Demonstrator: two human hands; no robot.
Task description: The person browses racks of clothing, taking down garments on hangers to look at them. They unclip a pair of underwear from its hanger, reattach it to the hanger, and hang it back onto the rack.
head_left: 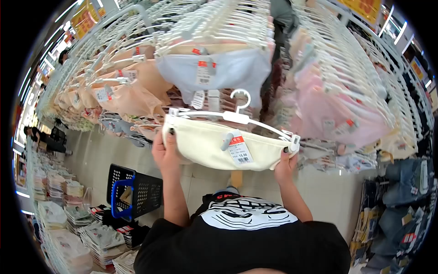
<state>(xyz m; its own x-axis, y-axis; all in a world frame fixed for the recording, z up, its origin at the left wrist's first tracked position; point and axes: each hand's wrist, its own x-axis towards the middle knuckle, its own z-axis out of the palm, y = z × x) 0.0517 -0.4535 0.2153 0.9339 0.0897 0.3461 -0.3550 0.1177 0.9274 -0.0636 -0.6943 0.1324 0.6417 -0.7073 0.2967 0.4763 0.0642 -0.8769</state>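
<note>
A pair of cream underpants (200, 140) hangs from a white clip hanger (236, 118) in front of my chest. My left hand (167, 153) is closed on its left side, thumb on the front of the fabric. On the right side, my right hand (285, 165) pinches the other edge near the clip. A red-and-white price tag (241, 150) reading 15.00 is attached to the front by a grey security pin (226, 141). The fingers behind the fabric are mostly hidden.
Racks of underwear surround me: pale blue underpants (182, 68) ahead, peach ones (137, 93) left, pink ones (337, 109) right. On the floor at lower left stands a black shopping basket (148, 194) with a blue handle. Folded clothes (98, 239) lie stacked beyond it.
</note>
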